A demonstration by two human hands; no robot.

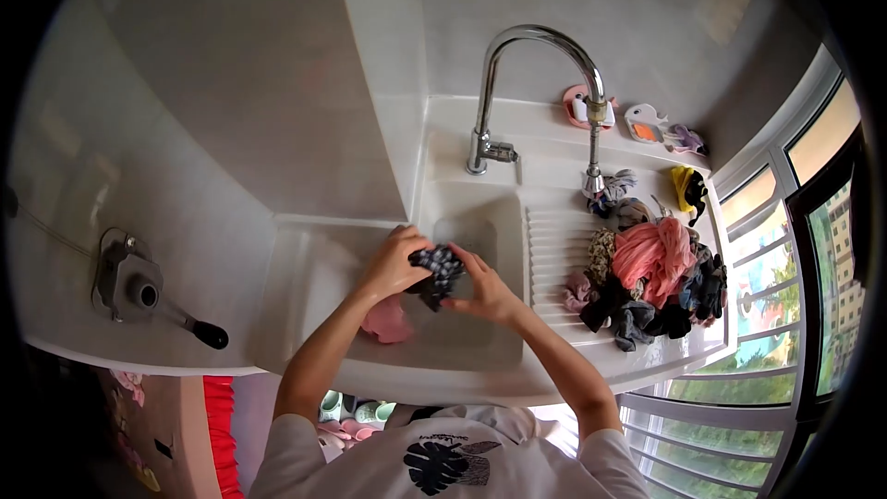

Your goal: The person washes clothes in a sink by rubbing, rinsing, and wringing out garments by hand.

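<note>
- Your left hand is clamped on the upper left part of the dark patterned cloth, its fingers curled over the bunched fabric.
- Your right hand grips the same cloth from the right, the thumb low and the fingers higher up, so the two hands are close together with the cloth between them.
- You have this cloth above the basin of the white sink, towards its left side; it is crumpled, with a light pattern on black.
- A pink cloth lies just below your left hand, partly hidden by your left forearm; whether it touches your wrist, you cannot tell from here.
- To the right of the basin is the ribbed washboard, and on its right side sits a heap of laundry: a coral piece on top, with black, grey and spotted pieces around it.
- The chrome faucet stands behind the basin and arches right, its nozzle pointing down beside the back of the heap.
- On the back ledge you have a pink soap dish bearing a white bar, a white soap dish with an orange piece, and a purple bundle.
- A yellow and black item lies near the sink's right rim, behind the heap.
</note>
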